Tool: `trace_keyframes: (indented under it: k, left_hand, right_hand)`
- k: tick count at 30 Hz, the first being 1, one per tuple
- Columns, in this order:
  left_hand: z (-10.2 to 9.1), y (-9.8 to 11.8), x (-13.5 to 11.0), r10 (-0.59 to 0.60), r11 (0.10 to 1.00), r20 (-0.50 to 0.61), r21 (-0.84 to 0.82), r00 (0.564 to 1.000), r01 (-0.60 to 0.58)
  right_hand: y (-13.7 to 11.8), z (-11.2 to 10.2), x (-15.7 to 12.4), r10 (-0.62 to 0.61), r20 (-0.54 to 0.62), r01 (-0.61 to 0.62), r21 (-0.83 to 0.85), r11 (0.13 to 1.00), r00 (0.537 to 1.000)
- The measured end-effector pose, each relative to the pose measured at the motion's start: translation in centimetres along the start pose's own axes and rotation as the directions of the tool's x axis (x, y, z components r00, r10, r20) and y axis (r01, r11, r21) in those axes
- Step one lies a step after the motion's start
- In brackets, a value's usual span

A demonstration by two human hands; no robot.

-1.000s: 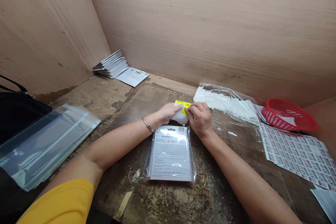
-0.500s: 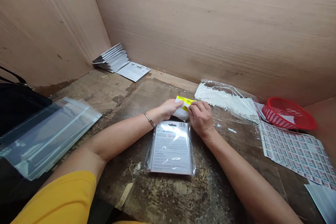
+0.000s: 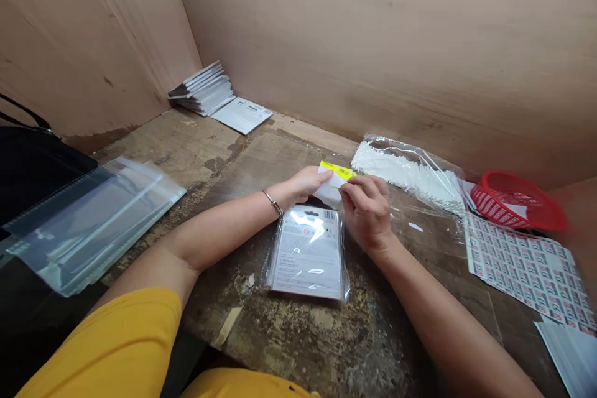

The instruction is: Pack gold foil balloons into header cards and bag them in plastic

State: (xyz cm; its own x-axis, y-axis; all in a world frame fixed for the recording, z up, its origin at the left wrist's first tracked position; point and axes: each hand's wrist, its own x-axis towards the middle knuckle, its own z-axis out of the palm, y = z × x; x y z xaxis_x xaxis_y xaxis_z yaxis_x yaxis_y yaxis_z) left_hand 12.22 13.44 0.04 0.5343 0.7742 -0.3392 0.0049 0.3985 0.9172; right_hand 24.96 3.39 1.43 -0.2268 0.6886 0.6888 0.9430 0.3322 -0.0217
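A clear plastic bag holding a grey printed card (image 3: 307, 252) lies flat on the worn wooden table (image 3: 209, 161) in front of me. Just beyond its top edge my left hand (image 3: 305, 182) holds a small white sheet with yellow barcode stickers (image 3: 336, 171). My right hand (image 3: 367, 208) is closed in a pinch at a yellow sticker on that sheet. A thin bracelet (image 3: 273, 201) circles my left wrist.
A stack of clear zip bags (image 3: 93, 221) lies at the left over a black bag (image 3: 32, 158). Printed cards (image 3: 208, 90) are piled in the back corner. At the right lie a bag of white strips (image 3: 410, 171), a red basket (image 3: 517, 202) and a label sheet (image 3: 527, 267). Plywood walls enclose the table.
The view has shifted slightly, so everything sits a little higher and to the right. My right fingers have worked along the yellow sticker strip while both hands stay at the bag's top.
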Motion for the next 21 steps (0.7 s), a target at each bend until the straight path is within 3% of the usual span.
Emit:
trace_keyframes:
  k: [3,4,5,7,8,10,11,12,14,17,21]
  left_hand:
    - [-1.3,0.6,-1.3,0.029,0.988,-0.064,0.152,0.998,-0.019]
    - [-1.9,0.8,-2.4,0.115,0.96,-0.107,0.266,0.988,-0.083]
    - [-2.5,0.8,-4.1,0.287,0.867,-0.137,0.459,0.948,-0.196]
    - [-3.5,0.4,-8.6,0.664,0.468,-0.004,0.783,0.748,-0.411]
    - [-3.8,-0.2,-11.2,0.738,0.27,0.142,0.834,0.66,-0.481]
    - [-4.1,-2.3,-16.2,0.716,-0.075,0.482,0.772,0.505,-0.631]
    - [-4.1,-3.6,-18.3,0.667,-0.202,0.597,0.72,0.445,-0.664]
    - [-4.1,-5.0,-20.0,0.605,-0.272,0.665,0.69,0.438,-0.671]
    - [-4.1,-7.5,-21.8,0.529,-0.316,0.702,0.685,0.478,-0.657]
    - [-4.3,-9.6,-22.0,0.51,-0.29,0.678,0.715,0.529,-0.636]
    - [-4.4,-10.0,-21.7,0.542,-0.258,0.626,0.759,0.561,-0.598]
  right_hand:
    - [-1.4,-4.7,-0.2,0.146,-0.027,-0.144,0.082,0.986,0.989]
    - [-1.5,-6.3,-0.4,0.228,-0.004,-0.226,0.107,0.968,0.974]
    - [-1.6,-7.9,-0.5,0.304,0.036,-0.306,0.138,0.942,0.952]
    - [-1.6,-10.3,-1.1,0.382,0.178,-0.412,0.191,0.891,0.907]
    - [-1.6,-11.0,-1.5,0.368,0.262,-0.426,0.215,0.879,0.892]
    - [-2.3,-11.4,-2.2,0.265,0.424,-0.403,0.277,0.872,0.866]
    - [-2.8,-11.1,-2.3,0.196,0.495,-0.384,0.313,0.869,0.847]
    - [-3.4,-10.6,-2.4,0.131,0.561,-0.374,0.343,0.862,0.817]
    - [-4.6,-9.1,-2.2,0.048,0.66,-0.383,0.373,0.845,0.75]
    - [-5.6,-7.0,-1.4,0.029,0.745,-0.409,0.333,0.85,0.666]
    - [-5.3,-5.6,-0.8,0.1,0.784,-0.483,0.271,0.833,0.613]
